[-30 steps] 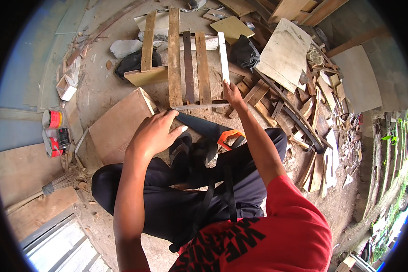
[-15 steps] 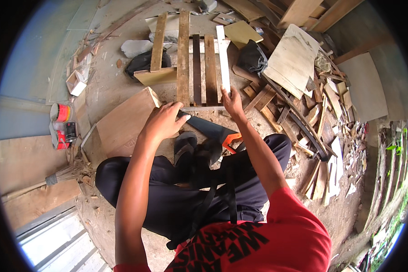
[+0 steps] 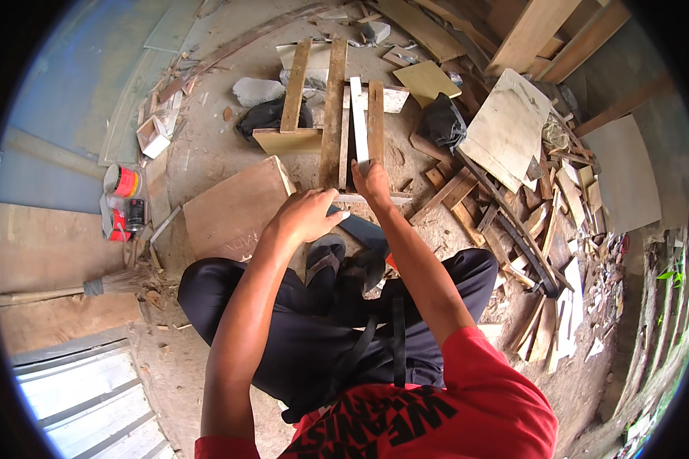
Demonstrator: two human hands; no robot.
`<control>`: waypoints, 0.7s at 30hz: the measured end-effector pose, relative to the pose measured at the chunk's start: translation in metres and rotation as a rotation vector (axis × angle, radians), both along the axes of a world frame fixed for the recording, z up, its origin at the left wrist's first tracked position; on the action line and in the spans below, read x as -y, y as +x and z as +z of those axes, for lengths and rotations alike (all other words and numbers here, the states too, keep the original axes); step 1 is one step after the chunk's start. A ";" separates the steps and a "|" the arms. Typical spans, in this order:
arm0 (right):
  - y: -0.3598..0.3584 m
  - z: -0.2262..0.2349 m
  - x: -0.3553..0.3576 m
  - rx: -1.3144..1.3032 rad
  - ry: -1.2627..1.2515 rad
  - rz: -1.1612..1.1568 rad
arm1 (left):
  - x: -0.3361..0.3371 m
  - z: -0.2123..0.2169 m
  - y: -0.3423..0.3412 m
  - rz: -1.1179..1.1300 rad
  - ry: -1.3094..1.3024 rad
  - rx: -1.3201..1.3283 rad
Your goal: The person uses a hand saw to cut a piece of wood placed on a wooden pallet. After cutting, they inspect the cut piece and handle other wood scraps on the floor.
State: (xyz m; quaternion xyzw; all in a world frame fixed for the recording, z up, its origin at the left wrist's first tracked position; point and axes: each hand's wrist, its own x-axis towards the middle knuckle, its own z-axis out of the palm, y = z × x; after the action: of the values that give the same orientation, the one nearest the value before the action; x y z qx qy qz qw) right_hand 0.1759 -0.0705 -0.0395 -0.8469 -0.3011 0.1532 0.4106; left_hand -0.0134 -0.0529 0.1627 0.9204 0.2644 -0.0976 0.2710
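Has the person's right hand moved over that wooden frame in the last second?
Yes. The right hand slid left along the near crosspiece, from the frame's right corner to under the pale slat.

It was a rough outdoor carpentry yard, a makeshift woodworking spot on a bare dirt floor (image 3: 207, 153) strewn with chips and splinters. A heap of offcuts and broken laths (image 3: 543, 252) lay to the right, with flat plywood sheets (image 3: 505, 126) and thick beams (image 3: 536, 30) at the far right. Long planks (image 3: 333, 115) lay side by side far ahead on the ground, a brown board (image 3: 233, 206) just left of them. Paint cans (image 3: 122, 203) stood at the left near a straw broom (image 3: 99, 284), and green plants (image 3: 677, 275) showed at the right edge.
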 end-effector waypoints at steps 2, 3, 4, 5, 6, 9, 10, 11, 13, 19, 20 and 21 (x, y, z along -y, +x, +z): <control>-0.005 0.014 -0.002 0.037 -0.124 0.072 | -0.001 -0.002 -0.005 0.004 0.012 0.005; -0.012 0.031 -0.005 0.034 -0.162 0.136 | -0.002 -0.004 -0.012 0.015 0.017 0.000; -0.014 0.045 -0.003 0.038 -0.205 0.184 | -0.002 -0.003 -0.012 0.011 0.021 0.000; -0.015 0.045 -0.006 0.078 -0.260 0.171 | -0.002 -0.001 -0.013 0.009 0.025 -0.001; -0.016 0.046 -0.011 0.118 -0.314 0.160 | -0.002 0.000 -0.014 0.009 0.029 -0.003; -0.004 0.043 -0.020 0.184 -0.429 0.160 | 0.003 0.008 -0.012 0.017 0.006 0.034; -0.002 0.042 -0.021 0.188 -0.434 0.168 | 0.005 0.009 -0.013 0.028 0.022 0.084; -0.002 0.043 -0.022 0.191 -0.440 0.177 | 0.006 0.010 -0.015 0.023 0.031 0.106; -0.003 0.038 -0.024 0.223 -0.420 0.160 | 0.008 0.011 -0.019 0.017 0.045 0.150; -0.006 0.041 -0.036 0.293 -0.544 0.191 | 0.014 0.033 -0.022 0.021 0.071 0.146; -0.006 0.039 -0.039 0.300 -0.558 0.184 | 0.012 0.035 -0.022 0.037 0.067 0.150; -0.005 0.036 -0.040 0.290 -0.568 0.186 | 0.011 0.035 -0.024 0.052 0.063 0.154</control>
State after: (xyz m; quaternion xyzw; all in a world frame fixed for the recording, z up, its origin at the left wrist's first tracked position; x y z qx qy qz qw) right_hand 0.1712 -0.0302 -0.0032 -0.9095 -0.3775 0.1458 0.0951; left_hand -0.0372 -0.0639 0.1981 0.9260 0.2698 -0.0112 0.2638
